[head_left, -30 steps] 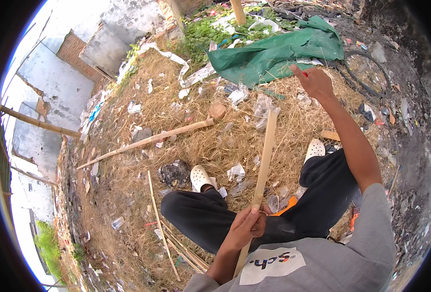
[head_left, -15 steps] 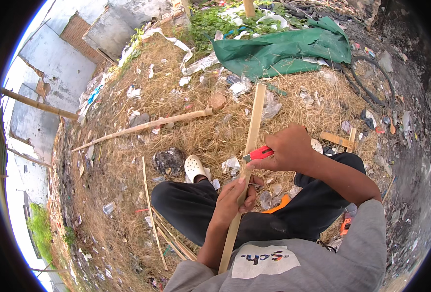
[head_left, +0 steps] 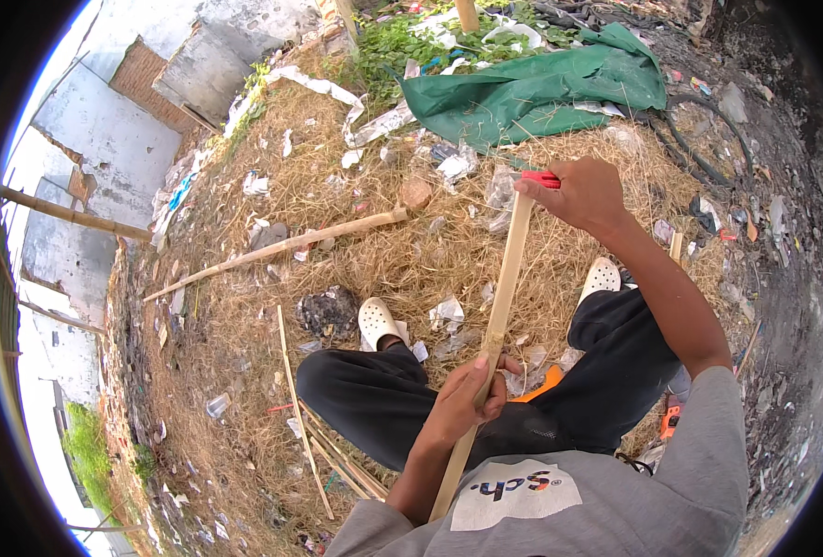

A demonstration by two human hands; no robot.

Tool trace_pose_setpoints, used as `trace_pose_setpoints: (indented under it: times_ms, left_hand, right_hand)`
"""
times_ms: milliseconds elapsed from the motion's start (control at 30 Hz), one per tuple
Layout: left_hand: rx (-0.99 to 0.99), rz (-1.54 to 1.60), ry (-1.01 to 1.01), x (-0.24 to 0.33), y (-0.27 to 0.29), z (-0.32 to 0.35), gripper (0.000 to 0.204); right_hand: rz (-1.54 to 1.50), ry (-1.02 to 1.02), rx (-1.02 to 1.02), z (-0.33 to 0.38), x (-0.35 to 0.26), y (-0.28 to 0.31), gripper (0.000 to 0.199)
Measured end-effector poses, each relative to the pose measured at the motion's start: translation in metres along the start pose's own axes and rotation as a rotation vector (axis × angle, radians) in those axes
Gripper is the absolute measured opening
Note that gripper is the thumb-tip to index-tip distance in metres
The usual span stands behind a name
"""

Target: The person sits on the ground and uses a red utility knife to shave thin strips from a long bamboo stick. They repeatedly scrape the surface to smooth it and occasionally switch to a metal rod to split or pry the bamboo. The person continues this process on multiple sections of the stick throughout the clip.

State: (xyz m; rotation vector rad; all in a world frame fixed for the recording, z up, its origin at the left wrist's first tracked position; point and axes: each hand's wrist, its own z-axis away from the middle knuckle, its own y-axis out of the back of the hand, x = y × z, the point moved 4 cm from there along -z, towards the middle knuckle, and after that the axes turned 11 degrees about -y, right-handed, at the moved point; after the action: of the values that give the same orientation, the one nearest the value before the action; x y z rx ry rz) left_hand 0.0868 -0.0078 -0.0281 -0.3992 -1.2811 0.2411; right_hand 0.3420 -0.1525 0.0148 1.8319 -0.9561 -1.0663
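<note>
A long, flat bamboo strip [head_left: 511,269] slants up from my lap and away from me. My left hand [head_left: 468,397] is wrapped round its lower part, just below a node in the strip. At the strip's far end my right hand [head_left: 589,193] grips a red utility knife [head_left: 543,178], the thumb lying near the strip's tip. The knife's blade end points left across that tip; whether the blade touches the wood is too small to tell. Several thin bamboo strips [head_left: 342,459] lie on the ground beside my left thigh.
A thick pole [head_left: 281,249] lies across dry grass and litter ahead on the left. Farther off is a crumpled green tarp [head_left: 541,93], with a black hose [head_left: 722,139] to its right. A dark lump [head_left: 328,314] sits by my left shoe [head_left: 378,322]. An orange tool [head_left: 671,416] lies at my right.
My right hand has moved the knife away from me, from mid-strip to the far end. The strip's far end has tipped to the right and come nearer. My left hand keeps its hold.
</note>
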Motion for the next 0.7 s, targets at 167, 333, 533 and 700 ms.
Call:
trace_pose_setpoints:
  times_ms: [167, 333, 533, 700]
  left_hand:
    - [0.065, 0.137, -0.040, 0.002, 0.017, -0.001, 0.048]
    - [0.163, 0.058, -0.111, 0.012, 0.028, -0.006, 0.046]
    - [0.200, -0.038, -0.148, 0.017, 0.025, -0.009, 0.044]
    - [0.219, -0.080, -0.143, 0.016, 0.025, -0.011, 0.045]
  right_hand:
    - [-0.248, -0.183, -0.077, 0.008, 0.012, -0.002, 0.068]
    - [-0.265, 0.211, -0.102, 0.060, -0.036, 0.007, 0.063]
    - [-0.243, 0.404, -0.140, 0.090, -0.068, -0.002, 0.066]
    - [-0.200, 0.443, -0.086, 0.091, -0.066, -0.008, 0.068]
